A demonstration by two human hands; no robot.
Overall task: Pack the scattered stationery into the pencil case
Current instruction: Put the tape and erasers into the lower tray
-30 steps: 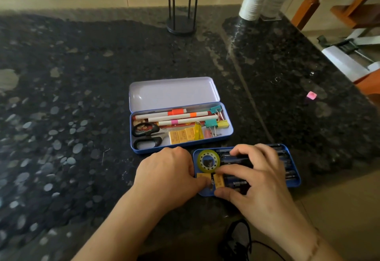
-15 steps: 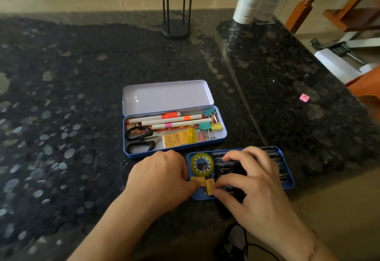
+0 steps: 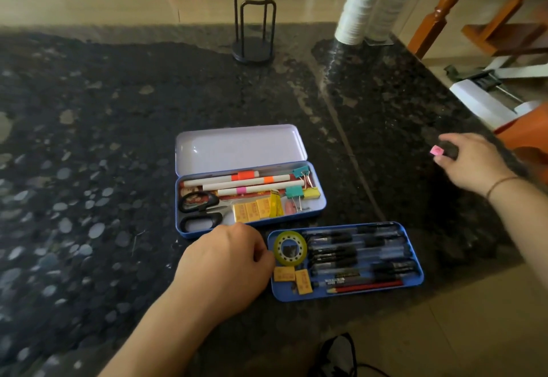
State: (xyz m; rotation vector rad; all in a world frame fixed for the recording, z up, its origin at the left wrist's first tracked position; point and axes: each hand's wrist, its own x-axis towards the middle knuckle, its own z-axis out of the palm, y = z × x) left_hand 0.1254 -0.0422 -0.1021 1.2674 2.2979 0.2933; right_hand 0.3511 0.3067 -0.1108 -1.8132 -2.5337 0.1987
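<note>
The right hand (image 3: pixel 471 163) had reached far out to the right over the dark speckled stone tabletop (image 3: pixel 118 139), its thumb and fingers curled around a small pink square item (image 3: pixel 436 150), probably an eraser or a clip, though the blur there made it hard to say whether the pinch was already closed on it. The piece looked light and stiff, small enough to slip from a loose grasp, so a firm pinch across its two flat sides seemed the sound way to lift it.

The left hand (image 3: pixel 228 261) rested at the left end of the shallow blue metal inner tray (image 3: pixel 415 280), fingers curled under; what they touched was hidden. That tray lay just in front of the open blue tin pencil case (image 3: pixel 321 207), whose pale lid (image 3: pixel 240 148) stood back. In the tray sat a yellow-green roll of tape (image 3: pixel 290 248), two small yellow boxes (image 3: pixel 292 277), a row of black pens (image 3: pixel 355 250) and a red pencil (image 3: pixel 367 286). The case held white markers with coloured bands (image 3: pixel 237 180), black-handled scissors (image 3: pixel 200 212), more yellow boxes and teal binder clips (image 3: pixel 296 192).

The tray was thin tin, probably light but loaded; lifting it level by both short ends would have kept the pens from rolling.
</note>
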